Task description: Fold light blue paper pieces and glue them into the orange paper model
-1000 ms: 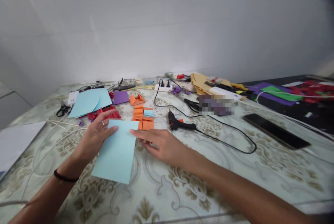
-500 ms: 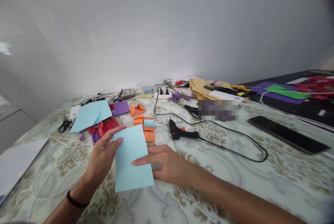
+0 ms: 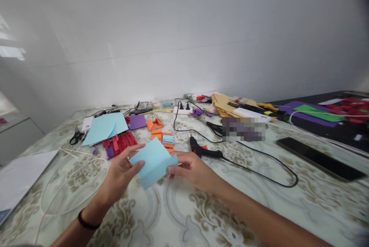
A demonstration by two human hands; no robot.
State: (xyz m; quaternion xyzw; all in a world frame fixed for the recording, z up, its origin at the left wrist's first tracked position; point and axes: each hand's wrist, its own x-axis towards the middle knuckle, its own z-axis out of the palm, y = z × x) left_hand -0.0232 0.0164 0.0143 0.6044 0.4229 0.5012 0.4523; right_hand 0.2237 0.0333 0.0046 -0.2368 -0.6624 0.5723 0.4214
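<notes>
A light-blue sheet of paper [image 3: 152, 158] is held above the patterned tablecloth, its lower right part bent upward. My left hand [image 3: 122, 170] pinches its left edge between thumb and fingers. At the right edge, my right hand [image 3: 188, 168] grips the bent part, thumb in front and fingers behind. Just beyond the paper lie folded orange pieces [image 3: 157, 135] with a small light-blue strip [image 3: 167, 138] on one. Red folded strips [image 3: 122, 142] are close to my left fingertips. A black glue gun [image 3: 204, 149] rests to the right of my right hand.
More light-blue sheets [image 3: 102, 128] and scissors [image 3: 76, 136] lie at left. A power strip [image 3: 182, 110] is at the back. The glue gun's cord [image 3: 268, 154] loops toward a dark phone [image 3: 319, 158]. Brown paper [image 3: 220, 103] is piled at the back right.
The blue sheet was flat and upright toward me; now it is tilted and bent at its lower right. My right hand has moved from its face to gripping its edge.
</notes>
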